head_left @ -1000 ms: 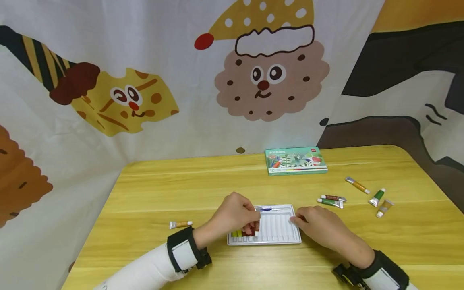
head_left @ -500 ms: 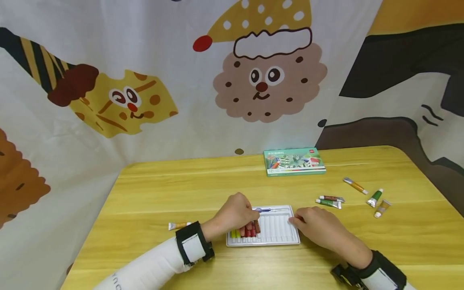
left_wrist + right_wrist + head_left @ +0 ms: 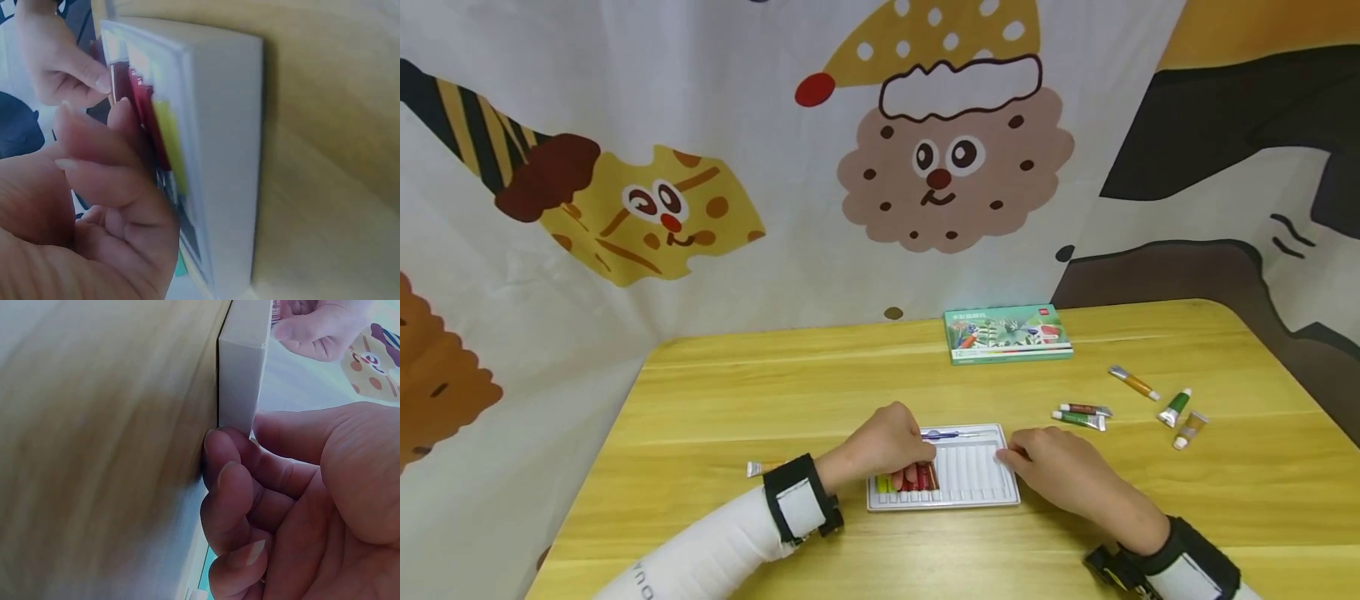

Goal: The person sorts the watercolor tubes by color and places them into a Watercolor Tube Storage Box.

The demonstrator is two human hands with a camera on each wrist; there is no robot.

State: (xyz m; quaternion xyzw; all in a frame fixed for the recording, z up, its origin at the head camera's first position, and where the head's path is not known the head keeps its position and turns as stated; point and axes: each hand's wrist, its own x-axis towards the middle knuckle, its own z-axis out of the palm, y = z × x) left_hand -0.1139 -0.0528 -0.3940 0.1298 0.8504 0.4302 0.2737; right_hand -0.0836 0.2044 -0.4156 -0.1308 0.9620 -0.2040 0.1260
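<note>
White plastic forms the ridged tray (image 3: 977, 471) lying near the front edge of the yellow wooden desk (image 3: 775, 392), between the two hands. The left hand (image 3: 883, 446) rests over the tray's left end, its fingers (image 3: 119, 181) curled down onto a dark red paint tube (image 3: 929, 477) that sits in a groove beside other red tubes and a yellow tube (image 3: 170, 144) at the far left of the row; whether the fingertips pinch the tube or only press it cannot be told. The right hand (image 3: 1060, 471) lies at the tray's right side, its fingers (image 3: 228, 481) bent against the tray's outer wall and thumb along the top edge, gripping it. A blue-handled brush (image 3: 955, 434) lies in the tray's far slot. Left of the left wrist lies an orange tube (image 3: 758, 468). To the right, well apart from the tray, lie five loose tubes (image 3: 1150, 406), and a green paint box (image 3: 1006, 332) sits farther back.
</note>
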